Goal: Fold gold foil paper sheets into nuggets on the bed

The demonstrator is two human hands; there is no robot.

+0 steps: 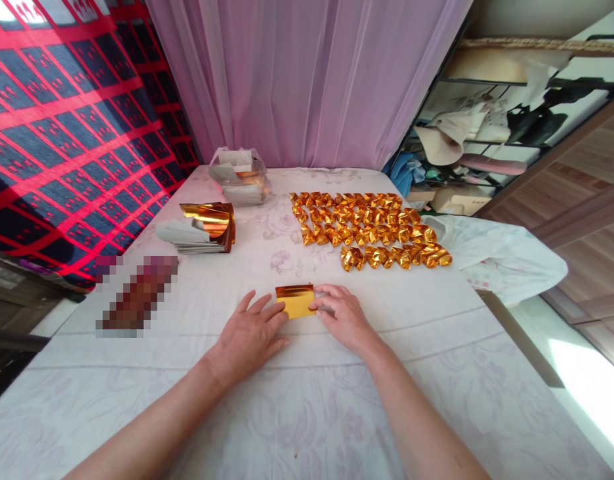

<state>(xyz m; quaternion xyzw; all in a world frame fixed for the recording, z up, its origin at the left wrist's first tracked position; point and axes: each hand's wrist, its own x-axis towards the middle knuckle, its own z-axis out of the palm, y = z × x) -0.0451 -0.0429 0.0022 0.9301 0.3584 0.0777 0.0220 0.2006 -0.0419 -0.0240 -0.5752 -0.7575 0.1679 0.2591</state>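
Note:
A folded sheet of gold foil paper (297,302) lies on the tablecloth in front of me, its top edge curled over and darker. My left hand (251,330) rests flat beside it, fingers spread, with the index fingertip touching the paper's left edge. At the right edge, my right hand (344,313) has its fingers curled and the fingertips holding the paper. Behind it to the right, several rows of folded gold foil ingots (361,220) are lined up. To the left stands a fanned stack of foil paper sheets (207,230), gold on one face and pale on the other.
A clear plastic bag (239,177) holding more sheets sits at the table's back. A blurred reddish object (137,297) lies at the left. Purple curtains (307,80) hang behind the table. Shelves with shoes and a hat (441,137) are on the right, above a white bag (507,253).

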